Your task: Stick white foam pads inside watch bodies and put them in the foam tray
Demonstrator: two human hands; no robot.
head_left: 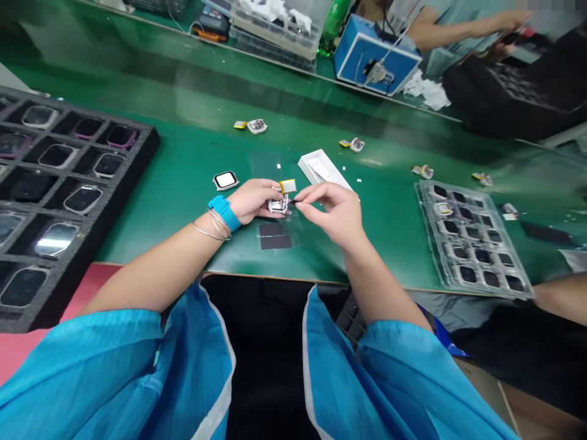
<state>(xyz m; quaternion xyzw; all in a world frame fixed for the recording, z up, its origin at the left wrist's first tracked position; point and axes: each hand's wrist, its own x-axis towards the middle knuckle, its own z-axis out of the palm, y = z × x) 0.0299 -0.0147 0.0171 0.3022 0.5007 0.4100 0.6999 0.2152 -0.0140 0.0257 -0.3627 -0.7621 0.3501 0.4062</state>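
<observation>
My left hand is closed around an opened smartwatch case, its inside facing up. A yellow-edged battery sticks out beyond the case at its far side. My right hand pinches a small dark piece at the case's right edge; too little of it shows to name it. Left of my left hand lies a watch with a white screen. Black rectangular sheets lie on the bench just below the hands. Behind my right hand is a white open box with small bits in it.
A black foam tray of watches stands at the left. To the right lies a clear plastic tray of watch cases. Opened watches with batteries line the green bench. A blue box stands behind; other people's arms show at right.
</observation>
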